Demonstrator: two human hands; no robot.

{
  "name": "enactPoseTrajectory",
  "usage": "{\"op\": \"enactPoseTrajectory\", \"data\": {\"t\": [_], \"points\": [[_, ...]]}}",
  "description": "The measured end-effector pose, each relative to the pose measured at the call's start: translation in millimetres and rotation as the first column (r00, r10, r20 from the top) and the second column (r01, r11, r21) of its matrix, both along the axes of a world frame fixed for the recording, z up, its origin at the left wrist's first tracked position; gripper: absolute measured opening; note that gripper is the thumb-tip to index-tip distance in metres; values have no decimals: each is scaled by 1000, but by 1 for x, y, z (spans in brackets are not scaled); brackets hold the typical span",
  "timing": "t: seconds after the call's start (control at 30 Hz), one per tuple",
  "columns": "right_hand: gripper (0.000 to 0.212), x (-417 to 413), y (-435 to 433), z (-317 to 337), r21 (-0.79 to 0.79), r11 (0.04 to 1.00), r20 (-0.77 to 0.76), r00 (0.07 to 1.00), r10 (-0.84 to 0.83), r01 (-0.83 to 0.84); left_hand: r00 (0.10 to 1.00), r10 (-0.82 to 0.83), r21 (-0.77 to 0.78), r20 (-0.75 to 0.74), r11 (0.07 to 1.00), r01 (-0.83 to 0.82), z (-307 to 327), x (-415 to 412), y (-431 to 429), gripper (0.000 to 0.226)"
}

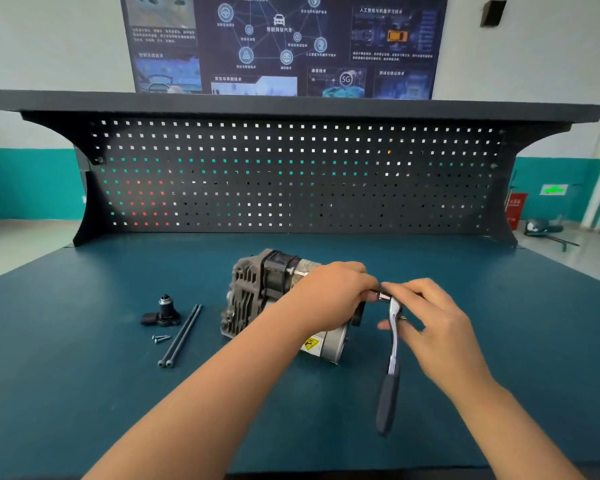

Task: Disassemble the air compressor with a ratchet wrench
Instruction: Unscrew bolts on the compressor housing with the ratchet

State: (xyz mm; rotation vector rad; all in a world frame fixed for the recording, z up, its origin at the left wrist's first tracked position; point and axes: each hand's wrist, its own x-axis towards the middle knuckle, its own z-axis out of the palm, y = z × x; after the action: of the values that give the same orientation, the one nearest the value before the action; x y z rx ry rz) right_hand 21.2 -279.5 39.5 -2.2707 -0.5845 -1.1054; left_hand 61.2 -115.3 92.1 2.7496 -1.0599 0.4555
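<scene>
The air compressor (257, 292), grey finned metal with a silver motor can and a yellow warning label, lies on its side mid-bench. My left hand (329, 296) grips the compressor's right end from above. The ratchet wrench (390, 368) has its chrome head at the compressor's right end, and its black handle hangs down toward me. My right hand (426, 313) pinches the wrench's head with fingertips and thumb; the handle is free. What the socket sits on is hidden by my fingers.
To the compressor's left lie two long black bolts (181, 336), two small screws (160, 338) and a small black fitting with a silver top (163, 311). A black pegboard (291, 174) closes the back of the teal bench top (84, 341).
</scene>
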Motion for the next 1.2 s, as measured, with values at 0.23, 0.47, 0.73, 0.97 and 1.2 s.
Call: {"op": "enactPoseTrajectory", "data": {"t": [0.23, 0.47, 0.73, 0.97, 1.2], "points": [[25, 5, 14, 17, 647, 756, -453, 847, 278, 98, 999, -36, -81, -3, 996, 35, 0, -1, 2, 24], [15, 2, 13, 11, 502, 864, -272, 945, 183, -22, 995, -7, -33, 97, 999, 10, -6, -4, 3, 20], [26, -5, 7, -1, 141, 983, 62, 992, 105, -113, 1000, 0, -10, -17, 1000, 0, 2, -4, 0, 20], [31, -1, 14, 17, 554, 826, -450, 871, 194, 103, 1000, -10, -15, -15, 1000, 10, -4, -5, 1, 15], [15, -1, 17, 3, 572, 819, -234, 948, 214, -44, 999, -14, 33, 39, 999, 12, -6, -5, 2, 18]]}}
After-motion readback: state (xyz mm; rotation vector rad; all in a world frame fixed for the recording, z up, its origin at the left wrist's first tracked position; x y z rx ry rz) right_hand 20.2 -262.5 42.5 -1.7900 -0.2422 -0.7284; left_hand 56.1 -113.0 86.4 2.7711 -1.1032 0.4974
